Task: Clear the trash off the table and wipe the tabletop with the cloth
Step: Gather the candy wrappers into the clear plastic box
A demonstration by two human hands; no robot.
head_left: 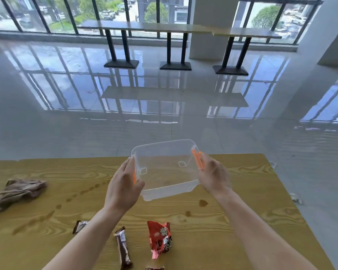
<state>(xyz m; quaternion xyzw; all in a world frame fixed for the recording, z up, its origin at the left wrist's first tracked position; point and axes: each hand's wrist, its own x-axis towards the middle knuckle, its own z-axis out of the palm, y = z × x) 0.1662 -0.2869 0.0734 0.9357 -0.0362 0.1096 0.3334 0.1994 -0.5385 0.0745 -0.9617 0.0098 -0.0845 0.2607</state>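
I hold a clear plastic box (pixel 165 168) between my 2 hands, my left hand (pixel 123 187) clamped on its left side and my right hand (pixel 215 175) on its right, by the orange clips. Nearer me than my hands, 3 wrappers lie on the wooden table (pixel 242 211): a red wrapper (pixel 160 238) and 2 brown ones (pixel 123 248). The brown cloth (pixel 18 191) lies crumpled well to the left of my left hand, with brown spill marks (pixel 203 203) on the tabletop.

You face tall dark-framed windows (pixel 109 14); below them a long bar table (pixel 176 29) on black pedestals, a white pillar (pixel 213 26) behind it, glossy floor (pixel 164 98) before it.
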